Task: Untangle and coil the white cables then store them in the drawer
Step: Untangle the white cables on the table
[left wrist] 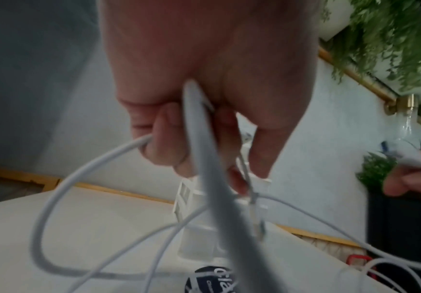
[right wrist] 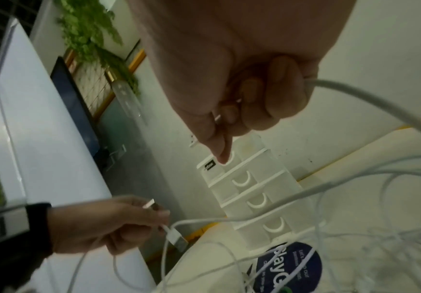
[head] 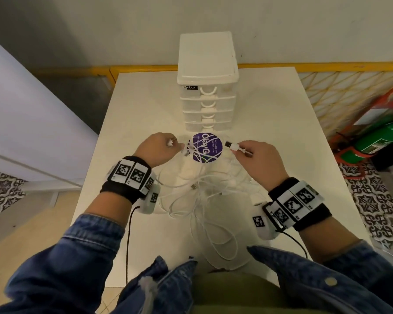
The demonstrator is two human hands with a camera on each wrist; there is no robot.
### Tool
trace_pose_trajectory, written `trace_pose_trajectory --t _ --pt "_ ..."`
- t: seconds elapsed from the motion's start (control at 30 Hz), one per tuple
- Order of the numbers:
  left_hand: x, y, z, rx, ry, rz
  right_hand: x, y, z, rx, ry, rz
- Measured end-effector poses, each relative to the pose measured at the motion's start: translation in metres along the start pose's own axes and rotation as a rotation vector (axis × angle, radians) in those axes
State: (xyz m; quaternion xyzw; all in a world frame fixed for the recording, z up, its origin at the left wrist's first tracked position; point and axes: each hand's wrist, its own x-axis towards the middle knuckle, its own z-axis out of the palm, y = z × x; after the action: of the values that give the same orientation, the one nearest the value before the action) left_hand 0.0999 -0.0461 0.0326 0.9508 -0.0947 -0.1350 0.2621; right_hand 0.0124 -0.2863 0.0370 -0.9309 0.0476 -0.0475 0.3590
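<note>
A tangle of white cables (head: pixel 204 196) lies on the white table (head: pixel 281 123) between my wrists, with loops reaching the near edge. My left hand (head: pixel 171 142) is curled round cable strands (left wrist: pixel 204 158), and a USB plug (right wrist: pixel 177 237) hangs just below its fingers. My right hand (head: pixel 241 148) pinches another cable end; its plug (head: pixel 231 145) points left, and the cord (right wrist: pixel 355 91) trails from the fist. Both hands hover over a round purple sticker (head: pixel 205 147). Behind it stands a white drawer unit (head: pixel 208 87) with all its drawers closed.
A green fire extinguisher (head: pixel 381 139) in a red stand sits on the floor to the right. A yellow rail (head: pixel 145 69) runs behind the table. A pale cabinet (head: pixel 32 123) stands at the left. Black wrist-camera leads (head: pixel 128 234) hang by my forearms.
</note>
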Motion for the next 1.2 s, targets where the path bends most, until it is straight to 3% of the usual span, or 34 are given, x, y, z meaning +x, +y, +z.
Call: trace_pose_trajectory --t 0.1,0.27,0.4,0.57,0.7,0.97,1.2 --pt "-0.003 -0.002 -0.005 -0.022 0.043 0.037 0.019 -0.004 0.021 -0.142 -0.091 -0.042" --pt "-0.002 -0.013 -0.012 -0.168 0.084 -0.007 0.053 0.011 0.056 -0.467 -0.392 -0.002" --pt "-0.001 -0.014 -0.015 -0.247 0.124 -0.006 0.065 0.017 0.073 -0.524 -0.611 -0.023" --pt "-0.004 -0.015 -0.007 -0.286 0.162 0.036 0.067 0.023 0.09 -0.384 -0.557 0.091" --pt "0.0 -0.018 -0.001 -0.339 0.212 0.028 0.062 0.026 0.094 -0.268 -0.666 0.067" --pt "0.003 -0.018 0.006 -0.442 0.195 -0.046 0.053 0.031 0.102 -0.401 -0.525 -0.013" --pt "0.003 -0.013 0.008 -0.504 0.173 -0.013 0.054 0.032 0.101 -0.41 -0.544 -0.05"
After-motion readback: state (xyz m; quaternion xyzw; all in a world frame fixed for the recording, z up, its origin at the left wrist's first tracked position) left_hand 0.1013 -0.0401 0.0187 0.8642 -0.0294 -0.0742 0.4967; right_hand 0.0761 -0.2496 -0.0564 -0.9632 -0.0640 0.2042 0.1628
